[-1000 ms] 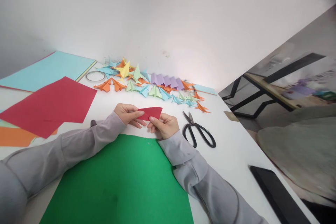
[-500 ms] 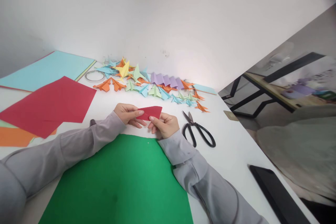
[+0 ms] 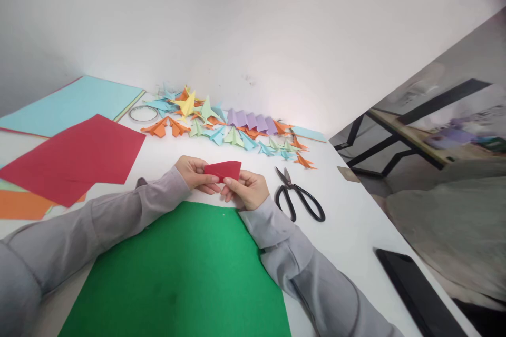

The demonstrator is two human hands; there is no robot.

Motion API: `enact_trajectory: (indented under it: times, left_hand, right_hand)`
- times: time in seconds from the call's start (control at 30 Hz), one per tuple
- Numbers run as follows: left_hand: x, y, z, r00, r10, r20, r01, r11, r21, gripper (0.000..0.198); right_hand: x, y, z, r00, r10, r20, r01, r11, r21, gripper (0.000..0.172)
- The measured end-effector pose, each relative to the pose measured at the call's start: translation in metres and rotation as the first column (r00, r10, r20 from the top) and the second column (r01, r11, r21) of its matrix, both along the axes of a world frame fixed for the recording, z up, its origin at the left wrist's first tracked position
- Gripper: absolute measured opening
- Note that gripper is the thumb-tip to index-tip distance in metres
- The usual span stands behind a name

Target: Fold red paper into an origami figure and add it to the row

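A small folded piece of red paper (image 3: 226, 169) is held up between both hands, just beyond the far edge of a green sheet (image 3: 185, 268). My left hand (image 3: 194, 174) pinches its left end, thumb on the near face. At the lower right edge, my right hand (image 3: 250, 188) grips the same paper between thumb and fingers. The two thumbs are close together along the bottom edge. Black-handled scissors (image 3: 302, 197) lie with blades parted to the right of my right hand.
Folded paper shapes (image 3: 233, 137) in several colours line the wall side. Large red paper (image 3: 85, 155), blue sheets (image 3: 75, 105), orange paper (image 3: 23, 205) and a tape roll (image 3: 143, 114) lie left. A black phone-like slab (image 3: 419, 292) rests near the right table edge.
The left thumb has slid along the lower edge toward the right thumb. The red paper has shifted slightly left and shows more of its near face.
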State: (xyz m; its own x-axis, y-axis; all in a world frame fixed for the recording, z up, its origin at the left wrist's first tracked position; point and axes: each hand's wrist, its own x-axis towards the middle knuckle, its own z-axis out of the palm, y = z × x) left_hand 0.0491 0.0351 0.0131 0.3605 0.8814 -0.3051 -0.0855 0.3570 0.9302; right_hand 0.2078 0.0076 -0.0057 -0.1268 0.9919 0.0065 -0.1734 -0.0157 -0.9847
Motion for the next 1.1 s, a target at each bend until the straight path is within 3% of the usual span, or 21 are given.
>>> enact_trajectory:
  times: [0.2, 0.83, 1.1]
  left_hand:
    - [-0.0012, 0.0042, -0.0034, 0.996, 0.078, 0.039, -0.076, 0.997, -0.032, 0.033]
    - [-0.0005, 0.0042, -0.0052, 0.998, 0.047, 0.030, -0.047, 0.999, -0.017, 0.026]
    - [-0.0003, 0.0032, -0.0030, 0.999, 0.037, -0.005, -0.037, 0.999, -0.024, 0.022]
  right_hand:
    - [0.0012, 0.0009, -0.0032, 1.000, 0.011, -0.027, -0.011, 1.000, -0.010, 0.023]
    - [0.0027, 0.0014, -0.0015, 1.000, -0.011, 0.028, 0.011, 1.000, 0.005, 0.028]
    - [0.0034, -0.0004, -0.0006, 0.997, -0.019, 0.073, 0.025, 0.997, -0.076, 0.037]
